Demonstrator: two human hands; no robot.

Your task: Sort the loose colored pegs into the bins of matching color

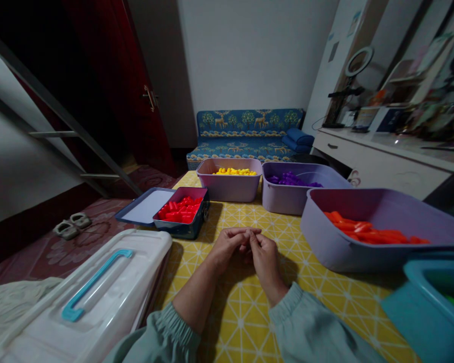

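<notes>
A table (pixel 245 322) with a yellow cloth printed in white lattice lines fills the middle of a small room. Beyond its far edge stands a blue sofa (pixel 245 136) patterned with deer. A dark red door (pixel 117 85) rises to the left of the table, and slippers (pixel 70 225) lie on the floor on that side. A white dresser (pixel 378 161) to the right of the table carries a ring light (pixel 358 61).

The left hand (pixel 227 247) and right hand (pixel 264 257) are raised together over the middle of the table, fingers (pixel 245 234) curled and meeting in a narrow, closed pinch. Whether anything small sits between them cannot be told. Neither hand touches a container.

Nearest the hands, on the table's left side, is a dark blue tin (pixel 181 229) of red pieces (pixel 180 209), its white-lined lid (pixel 144 206) lying open beside it. Along the far edge are a lilac bin (pixel 229 189) of yellow pieces (pixel 234 172) and a purple bin (pixel 287 196) of purple pieces (pixel 287 178). On the right side, a large bin (pixel 336 252) holds orange pieces (pixel 366 232), and a teal bin (pixel 427 312) sits at the near corner. A white box (pixel 79 307) with a blue handle (pixel 94 285) overlaps the near left edge.
</notes>
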